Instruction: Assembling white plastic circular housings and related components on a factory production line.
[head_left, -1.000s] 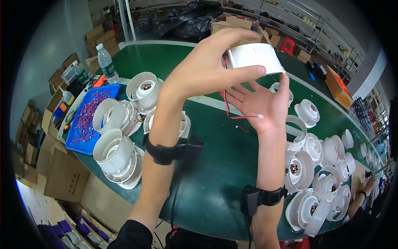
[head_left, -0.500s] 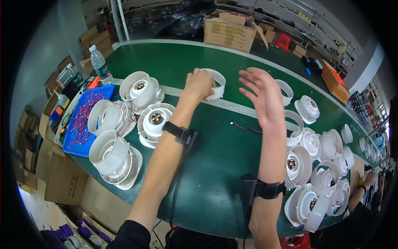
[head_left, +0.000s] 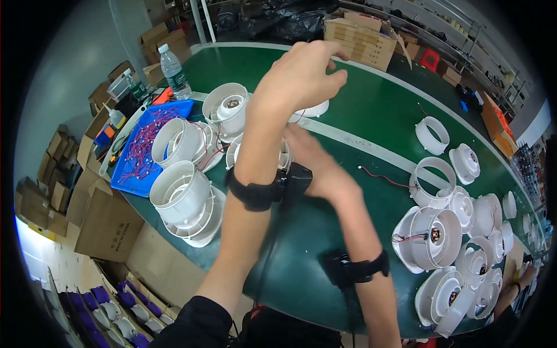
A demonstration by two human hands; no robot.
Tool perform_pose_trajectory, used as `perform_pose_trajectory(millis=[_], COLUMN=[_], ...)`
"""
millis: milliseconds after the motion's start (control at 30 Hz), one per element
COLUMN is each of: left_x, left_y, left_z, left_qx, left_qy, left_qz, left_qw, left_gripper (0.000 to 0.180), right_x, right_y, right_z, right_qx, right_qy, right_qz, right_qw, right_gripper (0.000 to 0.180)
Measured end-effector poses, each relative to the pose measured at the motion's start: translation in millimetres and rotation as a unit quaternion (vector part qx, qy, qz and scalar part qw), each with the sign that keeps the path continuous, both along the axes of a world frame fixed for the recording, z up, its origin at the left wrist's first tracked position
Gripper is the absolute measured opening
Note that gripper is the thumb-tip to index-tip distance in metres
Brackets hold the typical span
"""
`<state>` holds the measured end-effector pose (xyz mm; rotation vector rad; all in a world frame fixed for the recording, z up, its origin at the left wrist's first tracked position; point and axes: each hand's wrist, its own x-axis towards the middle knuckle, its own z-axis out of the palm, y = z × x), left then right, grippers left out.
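My left hand (head_left: pixel 301 78) is raised over the far middle of the green table, thumb and forefinger apart, with nothing seen between them. Partly hidden behind it, a white plastic ring (head_left: pixel 316 109) lies on the table. My right hand (head_left: pixel 316 159) reaches leftward under my left forearm, beside a white fan housing (head_left: pixel 284 152). Its fingers are blurred and partly covered by that forearm, so any grip on the housing cannot be made out. More white fan housings (head_left: pixel 181 191) with rings on top stand to the left.
A blue tray (head_left: pixel 129 181) of red and purple wires lies at the left, near water bottles (head_left: pixel 174 72). Several housings and rings (head_left: pixel 432 134) crowd the right side. One red wire (head_left: pixel 383 177) extends onto the table. Another person's hand (head_left: pixel 527 272) shows at far right.
My left hand has come off the white ring and lifted. My right hand has swung left and down, beneath my left forearm. The whole view has shifted left.
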<state>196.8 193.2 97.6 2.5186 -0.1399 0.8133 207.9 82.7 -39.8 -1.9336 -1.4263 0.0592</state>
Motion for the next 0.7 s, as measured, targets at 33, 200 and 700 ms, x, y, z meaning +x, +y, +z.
perform_pose_trajectory(millis=[33,200,700], left_x=[-5.3,-12.6,8.3], left_y=[-2.2,-19.1,7.1], left_z=[3.2,14.5,-0.6], left_qx=[-0.006,-0.056,-0.103], left_qy=[-0.011,0.019,-0.107], left_qz=[-0.012,-0.032,-0.120], left_qw=[1.000,0.998,0.982], left_gripper=[0.036,0.036,0.047], right_x=[-17.8,-41.0,49.6], right_y=[6.6,38.0,-61.1], right_z=[-7.5,-38.6,37.4], right_qx=[-0.015,0.030,0.319], right_qy=[-0.021,-0.086,0.540], right_qz=[-0.013,-0.125,-0.016], right_qw=[1.000,0.988,0.778], right_gripper=[0.095,0.066,0.091])
